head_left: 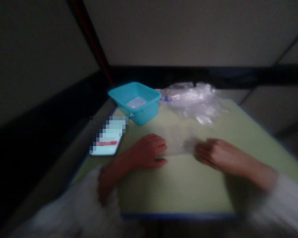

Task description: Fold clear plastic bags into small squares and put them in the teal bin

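- left hand point(149, 152) lies curled on the table point(183, 185), fingers down on the left end of a clear plastic bag point(177, 142).
- right hand point(217, 155) is bunched at the bag's right end; the picture is too blurred to tell whether it pinches the bag.
- the bag lies flat mid-table between both hands.
- a blue tub point(136, 100) sits at the far left corner, crumpled plastic point(196, 99) beside it at the far edge.
- a phone point(108, 137) rests on the left edge.
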A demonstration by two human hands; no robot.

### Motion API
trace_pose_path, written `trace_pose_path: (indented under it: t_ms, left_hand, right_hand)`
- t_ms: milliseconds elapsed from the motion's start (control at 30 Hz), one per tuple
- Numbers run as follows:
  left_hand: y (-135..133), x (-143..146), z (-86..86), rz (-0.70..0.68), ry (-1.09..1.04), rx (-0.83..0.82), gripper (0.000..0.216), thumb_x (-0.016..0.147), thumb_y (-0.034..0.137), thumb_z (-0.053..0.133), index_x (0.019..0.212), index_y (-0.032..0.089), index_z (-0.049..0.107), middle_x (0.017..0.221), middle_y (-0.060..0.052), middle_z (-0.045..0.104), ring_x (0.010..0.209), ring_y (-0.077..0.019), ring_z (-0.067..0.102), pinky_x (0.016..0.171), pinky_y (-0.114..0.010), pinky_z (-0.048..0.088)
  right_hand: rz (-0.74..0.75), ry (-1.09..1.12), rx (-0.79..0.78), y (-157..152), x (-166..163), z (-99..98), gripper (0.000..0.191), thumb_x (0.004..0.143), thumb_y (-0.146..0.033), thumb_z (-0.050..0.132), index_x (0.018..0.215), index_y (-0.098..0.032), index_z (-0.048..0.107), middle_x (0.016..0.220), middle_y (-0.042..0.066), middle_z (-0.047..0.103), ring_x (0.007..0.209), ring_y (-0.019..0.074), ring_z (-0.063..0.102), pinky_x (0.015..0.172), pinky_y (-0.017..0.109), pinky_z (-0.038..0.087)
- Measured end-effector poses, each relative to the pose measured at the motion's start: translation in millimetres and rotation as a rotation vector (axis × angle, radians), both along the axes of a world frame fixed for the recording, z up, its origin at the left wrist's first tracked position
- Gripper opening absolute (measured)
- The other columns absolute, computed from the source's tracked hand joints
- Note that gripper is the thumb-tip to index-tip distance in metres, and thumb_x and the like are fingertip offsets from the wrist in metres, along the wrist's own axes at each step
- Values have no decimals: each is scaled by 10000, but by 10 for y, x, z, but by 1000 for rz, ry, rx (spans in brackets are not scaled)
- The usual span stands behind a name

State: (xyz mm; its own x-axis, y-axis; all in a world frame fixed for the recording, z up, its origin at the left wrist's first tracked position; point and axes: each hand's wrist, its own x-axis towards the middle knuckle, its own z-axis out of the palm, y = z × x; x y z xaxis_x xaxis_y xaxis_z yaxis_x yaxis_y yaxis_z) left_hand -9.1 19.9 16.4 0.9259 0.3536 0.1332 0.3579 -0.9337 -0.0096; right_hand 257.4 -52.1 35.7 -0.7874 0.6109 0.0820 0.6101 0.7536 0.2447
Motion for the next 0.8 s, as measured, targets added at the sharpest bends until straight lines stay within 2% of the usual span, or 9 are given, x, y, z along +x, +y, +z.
trace_pose_path:
  t_ms: [133,233,367,567,667,800]
  left_hand:
    - [-9,8,3,16,0,-5,259,819,404,568,882,155,598,956,-77,632,939,-221,564,865,-348,412]
    - [-8,11,4,25,8,-16,247,813,389,578,874,151,596,955,-77,629,927,-218,567,858,-343,414]
    - [-1,16,-1,31,4,-17,236,814,383,577,862,152,594,940,-72,629,903,-214,571,838,-340,418]
    - [2,18,-9,22,-10,-12,242,819,386,574,875,151,594,945,-71,624,905,-213,569,829,-337,415]
    - [-2,24,-7,27,-12,-12,241,816,383,579,881,152,592,938,-70,626,896,-209,569,822,-330,414]
    - [-5,29,-9,29,-19,-9,244,820,386,574,878,151,598,932,-68,626,893,-210,568,824,-329,413]
  right_hand:
    - [-90,135,-111,-1,80,47,177,921,-173,433,790,-158,552,615,5,556,500,129,500,516,290,304]
    - [-84,188,-204,11,109,73,171,930,-197,438,812,-167,558,659,6,570,546,127,531,538,275,337]
    - [-5,134,-136,33,90,37,180,894,-183,493,743,-180,589,728,18,589,627,142,549,601,289,371]
    - [2,1,14,40,55,-81,228,855,-82,498,674,-175,600,704,25,592,626,150,535,606,307,362]
    - [-3,0,12,37,60,-83,218,860,-85,484,694,-167,599,697,27,588,606,151,535,590,306,362]
    - [-44,139,-76,36,91,-28,237,916,-148,415,745,-156,579,707,36,593,555,126,531,548,280,357]
